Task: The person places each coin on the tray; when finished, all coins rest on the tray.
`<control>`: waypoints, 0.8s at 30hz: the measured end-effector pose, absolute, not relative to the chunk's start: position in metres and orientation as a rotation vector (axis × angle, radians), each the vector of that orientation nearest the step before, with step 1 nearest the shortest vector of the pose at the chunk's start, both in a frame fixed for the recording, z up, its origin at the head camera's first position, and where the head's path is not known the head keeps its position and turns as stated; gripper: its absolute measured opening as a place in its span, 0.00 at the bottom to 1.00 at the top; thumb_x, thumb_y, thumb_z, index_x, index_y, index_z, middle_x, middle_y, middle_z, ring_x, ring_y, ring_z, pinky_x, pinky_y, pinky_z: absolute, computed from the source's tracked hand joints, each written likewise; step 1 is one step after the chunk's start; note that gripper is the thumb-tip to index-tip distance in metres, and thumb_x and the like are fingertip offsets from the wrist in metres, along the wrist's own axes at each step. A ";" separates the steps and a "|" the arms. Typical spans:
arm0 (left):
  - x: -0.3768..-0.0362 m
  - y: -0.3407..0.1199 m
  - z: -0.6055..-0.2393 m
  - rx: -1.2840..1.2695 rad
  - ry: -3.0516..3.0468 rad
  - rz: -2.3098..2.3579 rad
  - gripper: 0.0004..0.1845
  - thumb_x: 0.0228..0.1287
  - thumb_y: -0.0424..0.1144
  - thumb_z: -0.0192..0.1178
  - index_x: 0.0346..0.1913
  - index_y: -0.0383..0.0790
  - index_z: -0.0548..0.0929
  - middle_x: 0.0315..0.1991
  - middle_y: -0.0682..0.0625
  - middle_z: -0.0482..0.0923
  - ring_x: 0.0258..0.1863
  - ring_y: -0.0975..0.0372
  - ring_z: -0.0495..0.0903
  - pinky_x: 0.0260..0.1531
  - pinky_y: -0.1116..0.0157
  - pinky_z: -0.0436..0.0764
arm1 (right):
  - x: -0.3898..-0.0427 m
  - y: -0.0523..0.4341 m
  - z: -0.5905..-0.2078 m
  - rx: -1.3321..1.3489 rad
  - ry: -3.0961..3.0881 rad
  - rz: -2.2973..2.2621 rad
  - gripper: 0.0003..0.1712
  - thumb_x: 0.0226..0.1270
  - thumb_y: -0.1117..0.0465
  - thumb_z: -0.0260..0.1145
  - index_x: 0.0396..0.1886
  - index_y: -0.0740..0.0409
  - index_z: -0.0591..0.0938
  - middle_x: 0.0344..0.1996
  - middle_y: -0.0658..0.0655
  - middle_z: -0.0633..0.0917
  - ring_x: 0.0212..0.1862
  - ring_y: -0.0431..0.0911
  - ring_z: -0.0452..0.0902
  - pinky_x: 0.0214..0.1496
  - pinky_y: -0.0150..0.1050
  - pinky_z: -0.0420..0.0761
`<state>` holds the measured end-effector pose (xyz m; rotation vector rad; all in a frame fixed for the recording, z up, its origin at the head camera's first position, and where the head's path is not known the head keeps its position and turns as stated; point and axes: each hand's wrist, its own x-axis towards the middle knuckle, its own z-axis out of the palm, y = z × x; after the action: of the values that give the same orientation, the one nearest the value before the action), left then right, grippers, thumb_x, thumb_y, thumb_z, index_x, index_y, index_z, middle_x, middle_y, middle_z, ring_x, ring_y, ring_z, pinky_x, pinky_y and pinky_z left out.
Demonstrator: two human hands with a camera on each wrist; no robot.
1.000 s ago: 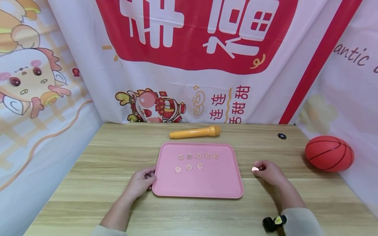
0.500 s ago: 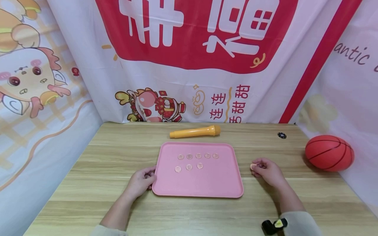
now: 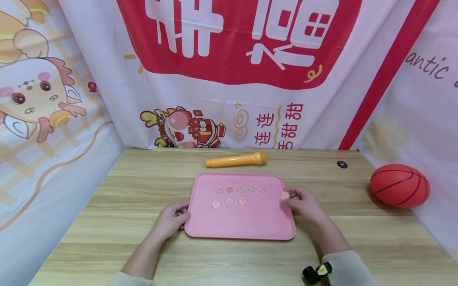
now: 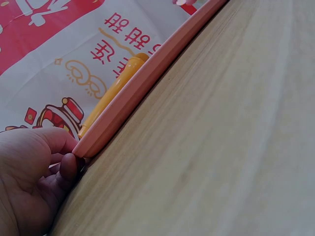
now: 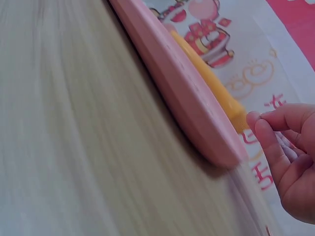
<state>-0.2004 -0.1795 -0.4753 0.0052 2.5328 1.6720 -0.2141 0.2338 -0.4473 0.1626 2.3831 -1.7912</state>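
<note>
A pink tray (image 3: 239,226) lies on the wooden table, bearing two rows of copper-coloured coins. Several coins (image 3: 241,189) form the upper row, and three coins (image 3: 229,203) the lower. My left hand (image 3: 169,221) grips the tray's left edge; in the left wrist view, thumb and fingers (image 4: 61,142) pinch the tray wall (image 4: 118,108). Over the tray's right rim, my right hand (image 3: 304,204) pinches another coin (image 3: 284,196) between thumb and fingertips. That coin is barely visible edge-on in the right wrist view, where the right hand (image 5: 290,152) hovers beside the tray (image 5: 182,93).
Behind the tray lies a yellow toy microphone (image 3: 236,160). A black patterned disc (image 3: 342,164) sits at the table's back right. On the right edge rests a red toy basketball (image 3: 399,186). Printed cloth (image 3: 229,99) hangs around the table's back and sides.
My right hand has lifted the pinched coin from the table and moved left to the tray's right rim. My left hand and the coins on the tray have stayed put.
</note>
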 end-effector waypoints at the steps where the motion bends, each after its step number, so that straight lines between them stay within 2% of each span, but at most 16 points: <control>1: -0.200 -0.179 -0.475 0.003 2.532 1.674 0.24 0.61 0.28 0.59 0.62 0.26 0.75 0.33 0.45 0.77 0.23 0.67 0.73 0.21 0.72 0.77 | -0.215 0.229 -0.448 0.174 2.378 -1.798 0.28 0.61 0.66 0.66 0.62 0.69 0.73 0.40 0.55 0.77 0.40 0.40 0.77 0.40 0.30 0.82; 6: -0.200 -0.179 -0.475 -0.003 2.529 1.677 0.24 0.61 0.28 0.58 0.62 0.26 0.76 0.34 0.45 0.77 0.23 0.67 0.73 0.21 0.72 0.78 | -0.223 0.209 -0.452 0.091 2.460 -1.776 0.26 0.57 0.69 0.69 0.57 0.71 0.77 0.35 0.53 0.79 0.37 0.40 0.73 0.36 0.27 0.78; 11: -0.200 -0.179 -0.476 -0.003 2.527 1.676 0.25 0.61 0.28 0.59 0.62 0.27 0.75 0.34 0.45 0.77 0.24 0.67 0.73 0.22 0.72 0.78 | -0.228 0.193 -0.455 0.011 2.547 -1.654 0.25 0.55 0.66 0.73 0.53 0.69 0.80 0.34 0.55 0.82 0.34 0.41 0.75 0.35 0.29 0.79; 16: -0.200 -0.179 -0.476 -0.008 2.522 1.680 0.25 0.60 0.28 0.59 0.62 0.27 0.76 0.34 0.45 0.77 0.24 0.66 0.74 0.22 0.72 0.78 | -0.233 0.177 -0.461 0.022 2.550 -1.605 0.22 0.54 0.66 0.73 0.51 0.66 0.82 0.34 0.56 0.84 0.34 0.41 0.76 0.35 0.31 0.80; 22: -0.201 -0.179 -0.476 -0.008 2.515 1.688 0.25 0.60 0.28 0.59 0.62 0.26 0.75 0.34 0.45 0.77 0.23 0.66 0.74 0.21 0.72 0.78 | -0.237 0.164 -0.466 0.012 2.568 -1.604 0.21 0.52 0.69 0.73 0.48 0.67 0.83 0.31 0.56 0.83 0.29 0.40 0.74 0.29 0.30 0.77; 24: -0.201 -0.179 -0.476 -0.007 2.513 1.690 0.25 0.60 0.28 0.59 0.62 0.26 0.75 0.34 0.45 0.77 0.23 0.66 0.74 0.21 0.72 0.78 | -0.238 0.161 -0.467 0.002 2.607 -1.573 0.20 0.51 0.68 0.74 0.46 0.67 0.84 0.31 0.56 0.84 0.30 0.40 0.75 0.31 0.30 0.78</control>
<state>-0.2008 -0.1792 -0.4764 -0.0065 2.5126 1.6900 -0.2377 0.1607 -0.4673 0.0016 2.6070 -1.5732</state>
